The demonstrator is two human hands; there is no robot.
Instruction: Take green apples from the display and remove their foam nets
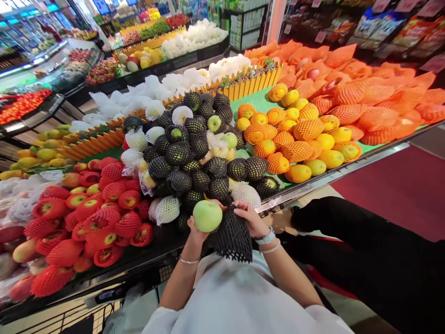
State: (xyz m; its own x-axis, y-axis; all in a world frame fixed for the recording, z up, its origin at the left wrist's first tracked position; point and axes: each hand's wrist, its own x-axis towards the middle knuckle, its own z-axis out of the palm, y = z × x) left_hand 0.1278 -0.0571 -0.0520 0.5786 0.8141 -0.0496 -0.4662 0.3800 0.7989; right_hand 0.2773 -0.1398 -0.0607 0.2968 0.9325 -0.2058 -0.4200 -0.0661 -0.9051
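Note:
A pale green apple (207,216) rests in my left hand (197,232), whose fingers curl around its left side and behind it. Just to the right, my right hand (248,217) pinches the top of a black foam net sleeve (234,236), which hangs down limp in front of my white shirt. The sleeve and the apple are apart, side by side. Directly ahead lies a heap of green fruit in black foam nets (179,155), with a few bare green apples (214,123) among them. A white foam net (246,194) lies at the heap's near edge.
Fruit in red nets (104,218) fills the display on the left. Yellow fruit in orange nets (295,139) lies to the right. The stand's metal edge (333,178) runs in front of me. A person in black trousers (347,250) stands close on my right.

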